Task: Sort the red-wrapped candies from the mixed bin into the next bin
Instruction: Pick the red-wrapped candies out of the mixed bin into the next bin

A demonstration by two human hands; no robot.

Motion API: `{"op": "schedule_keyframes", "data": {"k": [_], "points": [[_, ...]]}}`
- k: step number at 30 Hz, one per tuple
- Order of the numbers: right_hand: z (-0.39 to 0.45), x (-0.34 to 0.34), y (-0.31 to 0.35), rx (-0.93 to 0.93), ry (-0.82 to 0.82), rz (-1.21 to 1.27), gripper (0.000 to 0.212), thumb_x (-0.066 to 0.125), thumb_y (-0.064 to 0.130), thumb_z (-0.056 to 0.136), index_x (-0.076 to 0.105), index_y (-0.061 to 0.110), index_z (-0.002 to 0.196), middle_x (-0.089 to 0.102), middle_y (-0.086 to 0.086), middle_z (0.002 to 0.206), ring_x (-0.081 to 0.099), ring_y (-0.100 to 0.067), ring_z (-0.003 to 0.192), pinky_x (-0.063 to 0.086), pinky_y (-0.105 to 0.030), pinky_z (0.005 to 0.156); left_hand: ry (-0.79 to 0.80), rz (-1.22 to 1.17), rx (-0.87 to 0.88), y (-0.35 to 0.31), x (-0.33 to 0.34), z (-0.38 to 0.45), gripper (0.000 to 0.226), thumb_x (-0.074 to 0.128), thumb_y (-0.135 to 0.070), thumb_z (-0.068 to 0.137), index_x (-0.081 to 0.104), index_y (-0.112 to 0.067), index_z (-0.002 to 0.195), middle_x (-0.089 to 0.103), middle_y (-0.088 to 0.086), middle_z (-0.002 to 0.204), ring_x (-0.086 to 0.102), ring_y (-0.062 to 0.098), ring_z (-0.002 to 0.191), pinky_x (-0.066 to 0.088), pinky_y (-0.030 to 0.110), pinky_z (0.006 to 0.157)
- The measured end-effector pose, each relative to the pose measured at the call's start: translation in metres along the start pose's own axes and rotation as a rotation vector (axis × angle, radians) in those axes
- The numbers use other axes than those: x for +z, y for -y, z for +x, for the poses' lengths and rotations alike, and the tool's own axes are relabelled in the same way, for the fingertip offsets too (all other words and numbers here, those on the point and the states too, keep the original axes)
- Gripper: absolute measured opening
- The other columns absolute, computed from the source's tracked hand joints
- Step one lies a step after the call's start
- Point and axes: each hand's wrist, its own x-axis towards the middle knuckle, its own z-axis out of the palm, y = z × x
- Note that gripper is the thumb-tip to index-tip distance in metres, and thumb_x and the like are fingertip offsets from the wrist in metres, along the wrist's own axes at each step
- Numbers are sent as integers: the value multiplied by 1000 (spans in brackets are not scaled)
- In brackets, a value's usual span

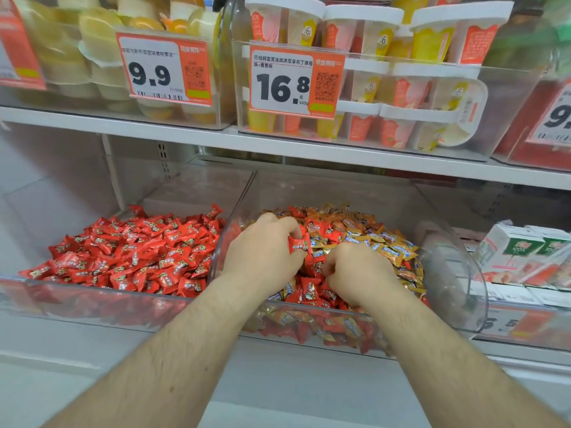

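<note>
Forearms fill the lower frame, both reaching up into the mixed bin [457,273] at centre right. Left hand [262,248] sits at centre, fingers curled, pinching a red-wrapped candy [298,244] against its thumb side. Right hand [360,270], just beside it and slightly lower, has its fingers curled down into the pile, and it looks to be gathering red pieces, though exactly what it grips is hidden under the knuckles. The hands are close, nearly touching, with red wrappers between them.

Red pieces lie thickest along the near and left part of the mixed bin; gold-and-blue candies [386,248] crowd the right and back. The next bin [92,299], at centre left, already brims with red candies.

Risks from here, as I judge it: a curled grab could easily drag a gold wrapper along with the red ones, since they lie tangled together. The carry leftward must clear the clear wall between the bins, and a loose pinch could drop candy there or over the front lip. That red bin is heaped, so pieces could slide off.
</note>
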Motion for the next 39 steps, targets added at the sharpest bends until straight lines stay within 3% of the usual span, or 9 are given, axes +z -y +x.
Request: {"op": "schedule_keyframes", "data": {"k": [7, 10, 13, 19, 23, 28, 31, 34, 39], "points": [[-1, -4, -19, -7, -55, 185, 24, 68, 24, 87, 63, 33, 64, 67, 12, 83, 62, -14, 79, 53, -30, 70, -112, -283, 54, 15, -32, -18, 14, 64, -34, 88, 52, -36, 96, 48, -19, 92, 46, -1, 84, 32, 21, 72], [-8, -1, -19, -29, -4, 118, 9, 70, 29, 85, 68, 38, 86, 69, 13, 100, 61, -14, 84, 49, -27, 70, -142, -370, 47, 25, -45, -29, 15, 68, -30, 86, 55, -34, 94, 51, -19, 93, 49, -4, 83, 34, 11, 70], [-12, 0, -16, -79, -11, 112, 26, 69, 32, 85, 69, 42, 109, 66, 14, 119, 62, -15, 103, 51, -30, 80, -188, -385, 42, 34, -56, -37, 15, 69, -25, 85, 58, -29, 93, 53, -16, 90, 49, -5, 81, 34, 8, 68], [-11, -1, -6, -74, 14, 26, 14, 70, 32, 85, 68, 43, 93, 68, 16, 110, 60, -12, 93, 50, -28, 77, -208, -352, -16, 47, -59, -43, 16, 71, -26, 84, 59, -29, 93, 54, -17, 90, 49, -7, 81, 33, 5, 68], [-11, 0, -1, -112, 6, -20, 34, 62, 23, 90, 67, 46, 114, 66, 17, 117, 62, -15, 105, 47, -28, 74, -200, -344, -10, 45, -55, -44, 18, 73, -23, 83, 58, -31, 92, 53, -15, 87, 48, -6, 78, 34, 7, 68], [-6, 3, -3, -33, -14, -50, 26, 64, 14, 83, 59, 34, 66, 65, 14, 87, 59, -14, 81, 46, -27, 64, -210, -334, 7, 44, -50, -42, 20, 75, -21, 81, 59, -30, 89, 56, -10, 87, 52, 4, 77, 37, 10, 67], [-4, -3, -9, -6, -17, 203, 24, 70, 15, 82, 64, 29, 63, 67, 11, 79, 60, -12, 65, 49, -28, 60, -222, -361, 11, 43, -50, -41, 19, 75, -21, 81, 59, -30, 88, 57, -9, 86, 53, 6, 73, 40, 14, 67], [-15, -25, -6, 37, -47, 810, 16, 75, 10, 83, 69, 15, 69, 65, 5, 72, 49, -7, 49, 41, -23, 47, -208, -449, -19, 43, -51, -39, 17, 73, -23, 83, 58, -31, 88, 57, -9, 83, 53, 7, 65, 44, 23, 63], [-35, -50, 15, 18, 268, 1438, 23, 57, 11, 97, 57, 16, 75, 38, 1, 54, 33, -13, 48, 31, -26, 51, -243, -656, -132, 56, -65, -34, 7, 67, -25, 88, 60, -26, 89, 57, -12, 75, 48, 3, 60, 40, 17, 59]]}}
